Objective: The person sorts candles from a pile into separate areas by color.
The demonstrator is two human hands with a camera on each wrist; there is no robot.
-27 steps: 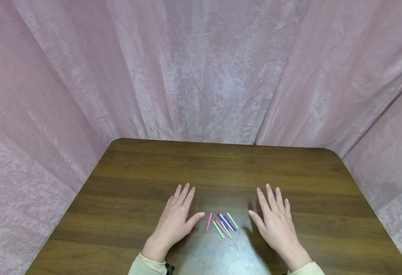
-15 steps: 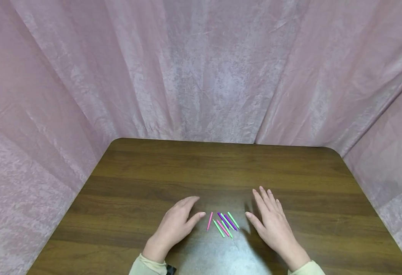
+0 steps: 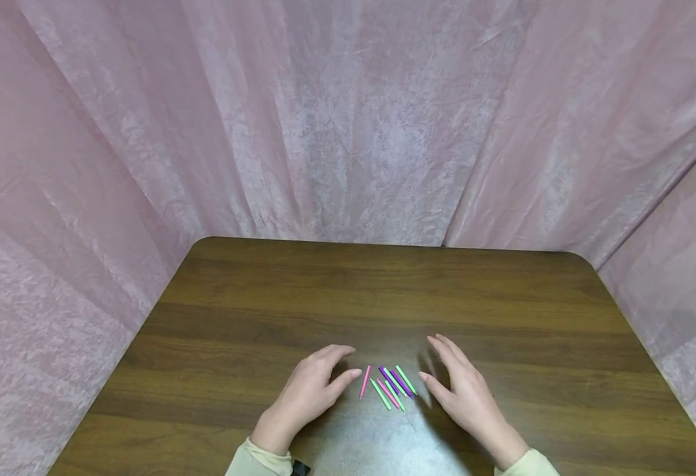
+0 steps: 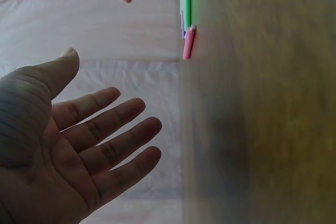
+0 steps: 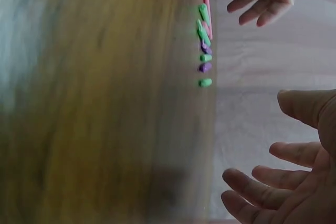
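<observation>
Several thin pink, green and purple sticks with narrow tips, looking like small candles, lie in a loose group on the wooden table [image 3: 348,297]. At the group's left is a pink stick [image 3: 365,382], leaning opposite to the others; a green stick [image 3: 406,379] is at its right end. My left hand [image 3: 309,390] holds nothing, its thumb tip close beside that pink stick and its fingers relaxed and slightly bent. On the other side, my right hand [image 3: 466,393] is empty too, its thumb pointing at the group with a small gap. The wrist views show both palms facing inward with fingers spread.
Pink velvet curtains [image 3: 348,119] hang behind the table and along both sides. A dark wrist strap [image 3: 301,468] shows at the left sleeve [image 3: 258,459]. Light glares off the tabletop in front of the sticks.
Both hands have moved inward toward the sticks. My left fingers went from straight to gently bent, and my right hand shifted left with its fingers closer together. The sticks lie in the same arrangement.
</observation>
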